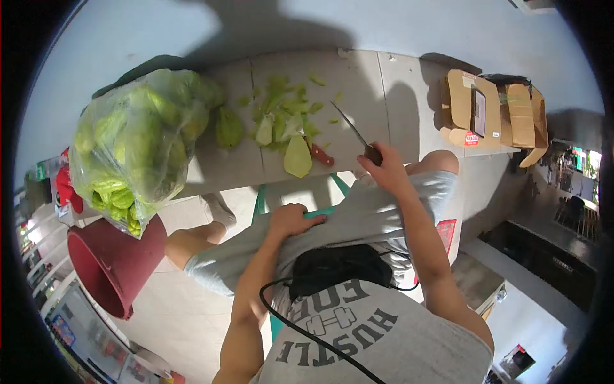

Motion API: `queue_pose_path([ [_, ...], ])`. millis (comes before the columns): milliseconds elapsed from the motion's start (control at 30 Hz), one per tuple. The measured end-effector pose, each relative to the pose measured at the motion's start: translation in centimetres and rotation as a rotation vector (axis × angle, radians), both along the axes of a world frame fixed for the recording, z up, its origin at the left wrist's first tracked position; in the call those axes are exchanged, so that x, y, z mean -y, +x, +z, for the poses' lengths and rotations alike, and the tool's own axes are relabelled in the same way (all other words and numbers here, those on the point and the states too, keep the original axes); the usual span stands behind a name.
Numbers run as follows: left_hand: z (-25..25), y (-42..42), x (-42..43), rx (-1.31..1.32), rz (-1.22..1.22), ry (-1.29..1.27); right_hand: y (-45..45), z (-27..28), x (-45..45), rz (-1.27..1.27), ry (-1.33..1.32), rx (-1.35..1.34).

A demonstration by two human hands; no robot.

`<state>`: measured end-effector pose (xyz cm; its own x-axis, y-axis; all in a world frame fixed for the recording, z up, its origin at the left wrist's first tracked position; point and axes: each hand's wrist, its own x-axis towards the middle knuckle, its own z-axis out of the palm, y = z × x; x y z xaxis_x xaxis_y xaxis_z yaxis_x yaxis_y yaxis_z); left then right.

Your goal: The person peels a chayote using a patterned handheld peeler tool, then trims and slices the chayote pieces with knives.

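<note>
My right hand (385, 168) is closed round the dark handle of a knife (350, 125), its blade pointing up and left over the tiled ledge (403, 115). My left hand (294, 221) rests on my shorts near the lap, thumb apart from the fingers, holding nothing. On the ledge lie a pale green cut piece (298, 157), a red-handled tool (322, 155) touching its right side, and a smaller pale piece (264, 130) among green peelings (278, 96). A whole green chayote (228, 128) sits left of them.
A large clear plastic bag (141, 134) full of green chayotes is at the left, above a dark red bucket (115, 262). Open cardboard boxes (473, 109) stand on the right. A green stool (275, 323) is partly visible beneath me.
</note>
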<state>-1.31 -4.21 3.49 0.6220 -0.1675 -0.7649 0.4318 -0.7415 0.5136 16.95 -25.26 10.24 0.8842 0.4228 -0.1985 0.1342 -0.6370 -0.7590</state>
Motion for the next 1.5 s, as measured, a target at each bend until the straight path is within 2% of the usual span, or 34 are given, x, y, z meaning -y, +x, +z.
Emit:
queue_pose_path([
  [100, 0.3, 0.6, 1.4, 0.0, 0.019, 0.014, 1.4, 0.2, 1.4, 0.016, -0.083, -0.097],
  [200, -0.5, 0.9, 3.2, 0.051, 0.052, 0.027, 2.2, 1.5, 2.6, 0.063, -0.101, 0.012],
  [300, -0.9, 0.9, 4.9, 0.071, 0.102, 0.022, 3.2, 1.0, 4.1, 0.074, -0.107, -0.043],
  [400, -1.1, 0.9, 6.2, 0.056, 0.099, 0.047, 3.5, 0.4, 5.5, 0.03, 0.025, -0.129],
  [533, -1.1, 0.5, 7.8, 0.08, 0.158, 0.049, 3.9, 0.1, 7.0, 0.049, -0.008, -0.136],
  [633, -0.5, 0.9, 7.7, 0.074, 0.198, 0.065, 4.4, -2.0, 7.3, 0.097, 0.029, -0.077],
  [733, -0.7, 0.5, 7.8, 0.095, 0.237, 0.087, 3.7, -0.4, 6.2, 0.127, 0.022, -0.083],
  [867, -1.7, 0.7, 6.4, 0.113, 0.418, -0.061, 1.9, 0.8, 4.3, 0.188, -0.032, 0.017],
  [933, -5.4, 0.5, 5.7, 0.271, 0.754, -0.144, 0.7, 1.2, 4.4, 0.192, -0.041, 0.069],
  [1000, -7.4, 1.1, 4.5, 0.517, 0.965, -0.017, 0.0, 2.4, 4.2, 0.257, -0.1, 0.053],
  [1033, -7.6, 2.0, 4.2, 0.533, 0.984, -0.02, 0.0, 2.5, 4.2, 0.276, -0.101, 0.071],
  [1100, -6.0, 3.5, 3.7, 0.783, 1.034, 0.393, -0.6, 2.2, 4.5, 0.305, -0.026, 0.084],
  [1233, -4.8, 6.6, 3.7, 0.832, 0.926, 0.522, -1.4, 2.8, 4.3, 0.281, -0.01, 0.082],
  [1300, -5.4, 7.7, 3.8, 0.67, 0.876, 0.536, -1.6, 2.8, 3.7, 0.248, -0.003, 0.054],
  [1333, -5.7, 8.1, 3.7, 0.675, 0.877, 0.536, -1.6, 2.8, 3.6, 0.248, -0.002, 0.059],
  [1433, -6.1, 8.3, 3.4, 0.646, 0.829, 0.491, -2.2, 3.0, 3.8, 0.217, -0.044, 0.037],
  [1500, -6.8, 8.4, 2.6, 0.634, 0.842, 0.358, -1.9, 2.0, 3.8, 0.249, -0.055, 0.101],
])
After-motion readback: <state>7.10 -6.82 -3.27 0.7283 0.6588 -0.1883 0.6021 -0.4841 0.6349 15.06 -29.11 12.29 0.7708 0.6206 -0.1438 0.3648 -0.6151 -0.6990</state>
